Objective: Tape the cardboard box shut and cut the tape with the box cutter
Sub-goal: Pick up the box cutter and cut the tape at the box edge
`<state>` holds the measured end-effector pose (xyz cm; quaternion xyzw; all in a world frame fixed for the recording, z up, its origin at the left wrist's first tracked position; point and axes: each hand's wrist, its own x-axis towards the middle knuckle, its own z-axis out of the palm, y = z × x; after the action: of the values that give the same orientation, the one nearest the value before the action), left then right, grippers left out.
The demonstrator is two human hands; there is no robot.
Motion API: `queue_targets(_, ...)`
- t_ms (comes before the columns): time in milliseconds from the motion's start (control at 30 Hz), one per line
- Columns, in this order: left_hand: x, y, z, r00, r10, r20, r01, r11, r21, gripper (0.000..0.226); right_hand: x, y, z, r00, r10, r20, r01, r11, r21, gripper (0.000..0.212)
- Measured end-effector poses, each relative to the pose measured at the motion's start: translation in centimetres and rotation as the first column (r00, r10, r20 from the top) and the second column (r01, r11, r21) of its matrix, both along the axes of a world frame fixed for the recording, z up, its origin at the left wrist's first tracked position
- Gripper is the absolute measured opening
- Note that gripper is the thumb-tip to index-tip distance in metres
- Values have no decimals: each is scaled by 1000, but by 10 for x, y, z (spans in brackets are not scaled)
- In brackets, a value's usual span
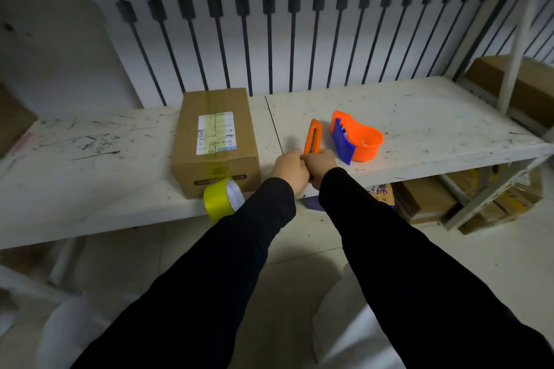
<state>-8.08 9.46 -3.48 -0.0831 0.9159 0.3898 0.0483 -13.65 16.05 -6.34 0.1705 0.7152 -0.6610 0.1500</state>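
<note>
Box (214, 141) sits taped at frame centre-left, tape roll (223, 199) against its near side. Both arms reach forward, left hand (290, 172) and right hand (319, 165) together, closed around cutter (312, 137) at centre.

Single view only — head-worn wide-angle camera, looking forward and down from standing height over a white shelf (419, 129). Both sleeved forearms enter from the bottom edge and meet near frame centre, close to the lens. Shelf top fills the middle band; barred wall (269, 24) behind, floor (299, 249) beneath. Straight lines bow toward the edges — strong lens distortion. No second view to compare.
</note>
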Motion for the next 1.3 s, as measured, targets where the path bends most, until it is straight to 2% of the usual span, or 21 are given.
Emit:
queue_targets(133, 16, -2, 10, 998, 52, -46, -47, 993, 104, 31, 25, 2, 28, 995, 72, -65, -84, 976, -203, 35)
queue_targets(267, 32, -5, 17, 986, 125, -112, -108, 983, 150, 28, 43, -2, 34, 982, 136, -134, -166, 955, -245, 32)
queue_targets(367, 46, -8, 21, 978, 172, -117, -154, 977, 146, 36, 55, -7, 35, 976, 148, -160, -184, 954, -235, 30)
queue_targets(567, 65, -16, 20, 952, 267, -147, -237, 953, 191, 31, 72, -18, 39, 961, 177, -211, -215, 962, -171, 19)
queue_targets(733, 77, -22, 18, 942, 303, -143, -263, 933, 245, 32, 80, -27, 33, 960, 189, -205, -222, 964, -150, 20)
queue_targets(933, 87, -28, 10, 933, 326, -152, -285, 928, 238, 32, 86, -37, 20, 963, 199, -183, -226, 964, -143, 33)
queue_targets(1067, 89, -34, 8, 923, 353, -153, -309, 916, 255, 30, 89, -42, 21, 957, 221, -187, -251, 956, -154, 29)
queue_targets(1200, 91, -44, 6, 921, 355, -161, -318, 923, 216, 30, 91, -50, 22, 951, 243, -189, -274, 949, -157, 24)
queue_targets(1300, 93, -53, -1, 893, 424, -154, -420, 906, 56, 32, 89, -60, 22, 942, 245, -228, -267, 961, -70, 26)
